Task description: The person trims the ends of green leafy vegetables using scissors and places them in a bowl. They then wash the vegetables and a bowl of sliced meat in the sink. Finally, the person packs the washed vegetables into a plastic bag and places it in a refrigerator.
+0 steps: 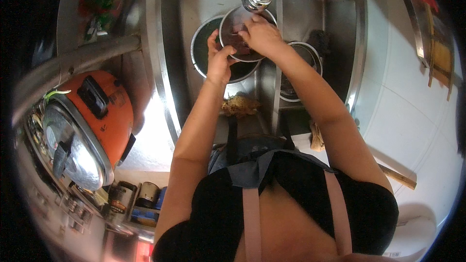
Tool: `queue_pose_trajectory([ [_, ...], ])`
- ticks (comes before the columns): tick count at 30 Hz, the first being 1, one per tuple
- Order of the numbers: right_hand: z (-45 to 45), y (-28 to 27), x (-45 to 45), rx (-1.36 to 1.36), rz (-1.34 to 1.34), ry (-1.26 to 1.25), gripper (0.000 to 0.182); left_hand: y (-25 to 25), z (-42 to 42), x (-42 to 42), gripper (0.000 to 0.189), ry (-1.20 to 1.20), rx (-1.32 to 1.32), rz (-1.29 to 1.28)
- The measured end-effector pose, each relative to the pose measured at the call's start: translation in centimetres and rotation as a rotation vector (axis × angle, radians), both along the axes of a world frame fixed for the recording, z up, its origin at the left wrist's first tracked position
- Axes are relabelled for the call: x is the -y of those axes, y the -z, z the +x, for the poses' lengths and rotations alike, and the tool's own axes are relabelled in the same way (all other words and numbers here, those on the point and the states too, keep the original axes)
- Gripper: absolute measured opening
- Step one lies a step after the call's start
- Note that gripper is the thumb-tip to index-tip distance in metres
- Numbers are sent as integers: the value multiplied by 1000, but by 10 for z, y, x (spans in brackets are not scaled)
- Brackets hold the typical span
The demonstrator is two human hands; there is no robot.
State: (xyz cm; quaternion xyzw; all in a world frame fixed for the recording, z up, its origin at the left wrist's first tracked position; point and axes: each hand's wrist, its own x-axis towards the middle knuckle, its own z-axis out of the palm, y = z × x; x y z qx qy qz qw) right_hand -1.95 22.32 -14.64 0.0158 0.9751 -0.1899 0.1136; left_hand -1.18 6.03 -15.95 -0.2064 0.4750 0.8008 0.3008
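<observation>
My left hand (220,62) grips the near-left rim of a round metal bowl (227,34), thumb over the edge and fingers spread along its side. Dark reddish wet pieces, possibly meat (243,49), lie inside it. Reaching over from the right, my right hand (265,35) has its fingers in the bowl; whether they pinch a piece is hidden. Directly above is the chrome faucet head (257,0), with what looks like water falling into the bowl. Beneath the bowl sits a larger metal basin (199,60) with dark contents.
A divider (275,105) splits the stainless steel sink. Its right side holds a metal-rimmed bowl (317,56) and a dark scrubber (319,40). Yellowish scraps (240,105) lie near the front. An orange electric cooker (118,107) with a metal lid stands to the left.
</observation>
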Motion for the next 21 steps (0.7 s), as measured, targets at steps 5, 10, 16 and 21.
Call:
queue_pose_trajectory([
  [5,11,9,17,264,-165,68,52,-9,-2,-5,70,1,13,27],
  [10,7,27,23,95,-401,68,30,3,3,-9,69,-2,42,63],
  [16,2,8,6,-199,-453,218,27,11,1,-2,62,10,77,115],
  [21,-10,5,2,22,-174,212,44,-4,6,-14,63,6,117,81],
])
